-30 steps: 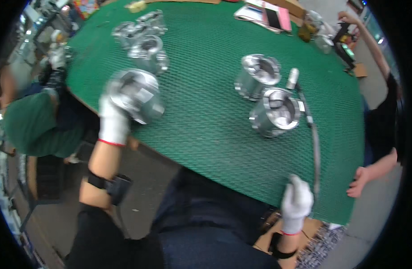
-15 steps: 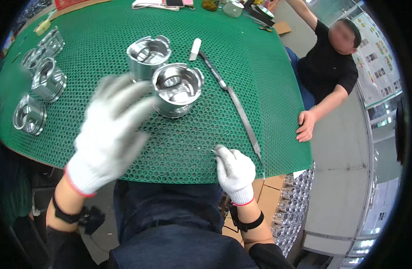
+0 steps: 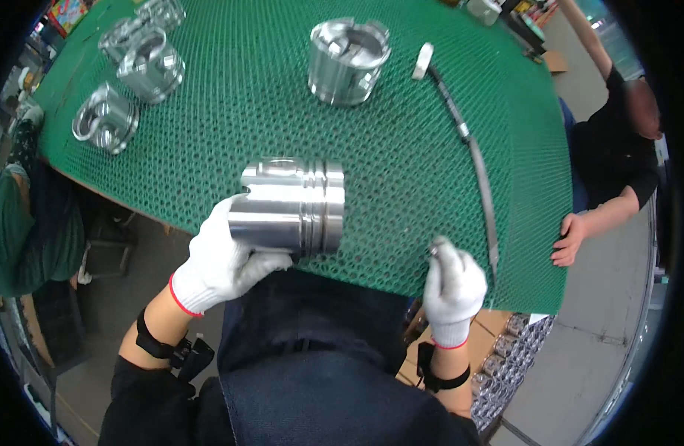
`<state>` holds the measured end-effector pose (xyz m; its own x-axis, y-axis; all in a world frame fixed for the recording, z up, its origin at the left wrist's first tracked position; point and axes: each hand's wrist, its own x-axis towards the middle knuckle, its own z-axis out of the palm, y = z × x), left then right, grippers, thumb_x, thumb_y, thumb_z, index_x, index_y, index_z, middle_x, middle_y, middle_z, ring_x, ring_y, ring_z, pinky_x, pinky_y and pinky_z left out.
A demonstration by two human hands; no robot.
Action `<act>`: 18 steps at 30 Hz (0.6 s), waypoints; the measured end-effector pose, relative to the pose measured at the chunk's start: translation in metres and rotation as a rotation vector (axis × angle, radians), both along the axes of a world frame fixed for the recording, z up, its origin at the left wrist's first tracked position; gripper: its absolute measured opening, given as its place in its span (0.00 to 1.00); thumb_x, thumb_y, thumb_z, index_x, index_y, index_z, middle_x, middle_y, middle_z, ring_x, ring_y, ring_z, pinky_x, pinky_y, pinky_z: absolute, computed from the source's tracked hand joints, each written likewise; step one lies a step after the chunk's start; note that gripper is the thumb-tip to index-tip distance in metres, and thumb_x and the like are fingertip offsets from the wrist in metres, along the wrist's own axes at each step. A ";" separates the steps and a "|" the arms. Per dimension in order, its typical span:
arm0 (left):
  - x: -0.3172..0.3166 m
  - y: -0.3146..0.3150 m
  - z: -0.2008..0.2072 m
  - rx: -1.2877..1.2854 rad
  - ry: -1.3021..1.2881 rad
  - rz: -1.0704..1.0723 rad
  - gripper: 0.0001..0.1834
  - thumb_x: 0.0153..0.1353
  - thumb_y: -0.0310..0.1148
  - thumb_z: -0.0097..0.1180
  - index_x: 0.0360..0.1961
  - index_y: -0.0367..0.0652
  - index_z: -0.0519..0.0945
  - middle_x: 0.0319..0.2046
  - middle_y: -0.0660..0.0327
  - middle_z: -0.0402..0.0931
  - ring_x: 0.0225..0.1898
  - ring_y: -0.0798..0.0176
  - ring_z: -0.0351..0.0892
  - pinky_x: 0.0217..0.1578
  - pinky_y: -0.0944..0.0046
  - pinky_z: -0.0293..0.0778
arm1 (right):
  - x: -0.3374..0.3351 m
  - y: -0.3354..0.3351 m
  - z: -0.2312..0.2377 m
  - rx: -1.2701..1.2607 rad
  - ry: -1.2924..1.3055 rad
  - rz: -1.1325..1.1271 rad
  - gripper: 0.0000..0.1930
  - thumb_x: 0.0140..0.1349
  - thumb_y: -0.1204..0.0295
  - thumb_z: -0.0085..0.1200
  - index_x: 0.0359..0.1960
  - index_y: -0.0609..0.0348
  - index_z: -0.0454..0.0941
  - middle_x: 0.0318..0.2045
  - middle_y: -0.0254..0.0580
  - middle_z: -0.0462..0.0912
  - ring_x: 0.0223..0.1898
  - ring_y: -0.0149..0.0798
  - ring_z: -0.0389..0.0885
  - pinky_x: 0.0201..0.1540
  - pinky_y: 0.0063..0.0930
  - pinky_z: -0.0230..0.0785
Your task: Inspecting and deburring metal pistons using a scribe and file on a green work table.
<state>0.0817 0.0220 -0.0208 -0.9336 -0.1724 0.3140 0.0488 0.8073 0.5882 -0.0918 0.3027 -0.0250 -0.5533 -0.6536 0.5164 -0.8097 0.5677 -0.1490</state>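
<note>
In my left hand [image 3: 221,259], gloved in white, lies a shiny metal piston [image 3: 286,212], turned on its side with its ring grooves toward the right. The fingers go inside and under its left end, partly hidden, and the thumb shows below. My right hand [image 3: 455,288], also gloved, is closed in a pinch over the table's near edge; a tiny dark tip shows at its fingertips, too small to name. Another piston [image 3: 347,67] stands upright on the green perforated mat [image 3: 401,178], beyond the held one.
Several pistons [image 3: 155,70] stand at the far left. A long flat file [image 3: 482,186] with a dark handle lies at the right, a white piece [image 3: 424,61] by its end. A co-worker's hand [image 3: 572,239] rests on the right edge. Rows of metal parts [image 3: 498,364] sit below right.
My left hand has taken hold of the nearer of two standing pistons, brought it toward me and tipped it sideways. My right hand keeps its pinch. The whole view has shifted.
</note>
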 end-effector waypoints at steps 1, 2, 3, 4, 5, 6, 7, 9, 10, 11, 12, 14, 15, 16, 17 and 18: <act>0.012 0.005 -0.006 -0.126 -0.014 -0.009 0.22 0.45 0.39 0.73 0.42 0.43 0.84 0.45 0.55 0.81 0.50 0.47 0.79 0.54 0.50 0.73 | -0.001 -0.002 0.000 -0.020 -0.015 0.023 0.16 0.50 0.77 0.64 0.44 0.56 0.83 0.28 0.45 0.82 0.27 0.46 0.81 0.31 0.37 0.74; 0.014 0.011 -0.004 -0.071 0.082 -0.011 0.24 0.41 0.41 0.75 0.43 0.47 0.85 0.45 0.57 0.81 0.51 0.47 0.80 0.56 0.49 0.73 | 0.001 -0.003 0.002 -0.009 -0.041 0.011 0.16 0.51 0.78 0.63 0.44 0.56 0.83 0.29 0.44 0.82 0.27 0.46 0.81 0.31 0.36 0.74; 0.016 0.011 -0.009 -0.059 0.066 -0.008 0.24 0.41 0.41 0.75 0.43 0.47 0.85 0.45 0.57 0.81 0.51 0.47 0.80 0.56 0.49 0.73 | 0.000 -0.006 0.003 -0.004 -0.055 -0.005 0.16 0.51 0.78 0.62 0.45 0.56 0.83 0.29 0.44 0.82 0.27 0.46 0.81 0.31 0.36 0.74; 0.018 0.012 -0.016 -0.080 0.082 -0.004 0.25 0.41 0.41 0.75 0.43 0.47 0.85 0.45 0.57 0.81 0.51 0.47 0.79 0.56 0.48 0.73 | -0.001 -0.005 0.002 -0.006 -0.071 -0.010 0.17 0.52 0.79 0.61 0.45 0.55 0.83 0.29 0.43 0.82 0.28 0.46 0.81 0.32 0.36 0.74; 0.020 0.012 -0.020 -0.102 0.100 -0.002 0.25 0.40 0.41 0.76 0.43 0.48 0.85 0.45 0.57 0.81 0.51 0.46 0.79 0.55 0.47 0.73 | 0.000 -0.005 0.002 -0.017 -0.088 -0.001 0.17 0.51 0.80 0.61 0.45 0.54 0.83 0.29 0.42 0.82 0.28 0.46 0.81 0.33 0.35 0.74; 0.020 0.012 -0.021 -0.097 0.089 -0.006 0.25 0.40 0.41 0.76 0.43 0.48 0.85 0.45 0.57 0.81 0.51 0.46 0.79 0.55 0.47 0.73 | -0.001 -0.005 0.001 -0.014 -0.089 -0.001 0.17 0.51 0.80 0.61 0.46 0.54 0.83 0.29 0.43 0.82 0.28 0.46 0.81 0.33 0.35 0.74; 0.019 0.013 -0.021 -0.067 0.065 0.006 0.26 0.40 0.41 0.76 0.43 0.48 0.85 0.45 0.57 0.81 0.51 0.45 0.79 0.55 0.47 0.73 | -0.001 -0.005 0.000 -0.012 -0.088 -0.003 0.18 0.51 0.80 0.61 0.46 0.55 0.83 0.30 0.43 0.82 0.28 0.46 0.81 0.33 0.35 0.74; 0.017 0.014 -0.020 -0.010 0.017 0.025 0.26 0.40 0.41 0.76 0.44 0.48 0.85 0.45 0.57 0.81 0.51 0.44 0.79 0.54 0.45 0.73 | -0.002 -0.004 -0.003 -0.016 -0.101 -0.007 0.18 0.51 0.80 0.61 0.46 0.55 0.83 0.30 0.43 0.82 0.28 0.46 0.81 0.33 0.35 0.74; 0.015 0.013 -0.019 -0.009 0.006 0.014 0.26 0.40 0.41 0.76 0.44 0.48 0.85 0.45 0.57 0.81 0.51 0.44 0.79 0.54 0.45 0.73 | -0.002 -0.003 -0.004 -0.021 -0.105 -0.006 0.18 0.51 0.81 0.61 0.46 0.55 0.83 0.30 0.43 0.82 0.28 0.46 0.81 0.33 0.35 0.74; 0.012 0.010 -0.018 -0.014 0.017 -0.025 0.26 0.40 0.41 0.76 0.44 0.48 0.85 0.45 0.57 0.81 0.50 0.44 0.79 0.54 0.45 0.73 | -0.003 -0.004 -0.003 -0.025 -0.103 -0.004 0.18 0.51 0.81 0.61 0.46 0.55 0.83 0.30 0.43 0.82 0.28 0.46 0.81 0.33 0.35 0.74; 0.013 0.010 -0.017 -0.017 0.024 -0.067 0.26 0.40 0.41 0.76 0.44 0.48 0.85 0.45 0.57 0.81 0.50 0.44 0.80 0.54 0.45 0.73 | -0.003 -0.003 -0.003 -0.023 -0.084 -0.007 0.18 0.51 0.81 0.61 0.46 0.55 0.83 0.30 0.43 0.82 0.28 0.46 0.81 0.33 0.35 0.74; 0.019 0.012 -0.022 0.009 -0.009 -0.064 0.26 0.40 0.41 0.76 0.44 0.47 0.85 0.46 0.57 0.81 0.50 0.43 0.80 0.54 0.45 0.73 | -0.001 -0.004 0.001 -0.013 -0.097 -0.030 0.17 0.52 0.81 0.60 0.46 0.55 0.83 0.29 0.44 0.82 0.28 0.46 0.81 0.33 0.35 0.74; 0.019 0.012 -0.023 0.028 -0.019 -0.039 0.26 0.40 0.41 0.76 0.44 0.47 0.85 0.46 0.57 0.81 0.50 0.43 0.80 0.54 0.45 0.73 | -0.003 -0.004 0.001 -0.038 -0.097 -0.024 0.17 0.53 0.82 0.60 0.45 0.56 0.83 0.29 0.45 0.82 0.28 0.47 0.81 0.32 0.35 0.73; 0.016 0.011 -0.018 -0.007 0.018 -0.058 0.27 0.40 0.41 0.76 0.44 0.46 0.85 0.45 0.56 0.81 0.49 0.43 0.80 0.54 0.44 0.73 | -0.003 -0.003 0.000 -0.047 -0.102 -0.017 0.17 0.53 0.82 0.60 0.45 0.56 0.83 0.29 0.45 0.82 0.28 0.47 0.81 0.32 0.35 0.73; 0.017 0.014 -0.020 -0.016 0.018 -0.058 0.27 0.40 0.41 0.76 0.44 0.46 0.85 0.45 0.56 0.81 0.49 0.43 0.80 0.54 0.44 0.73 | -0.002 -0.003 -0.001 -0.056 -0.105 -0.008 0.16 0.53 0.82 0.60 0.45 0.56 0.83 0.29 0.45 0.82 0.28 0.47 0.81 0.32 0.34 0.73; 0.020 0.018 -0.026 0.187 -0.040 0.023 0.27 0.39 0.41 0.76 0.44 0.46 0.85 0.46 0.55 0.80 0.50 0.43 0.79 0.55 0.44 0.73 | -0.001 -0.004 0.000 -0.066 -0.103 -0.007 0.16 0.53 0.82 0.60 0.45 0.56 0.83 0.29 0.45 0.82 0.28 0.47 0.81 0.32 0.34 0.73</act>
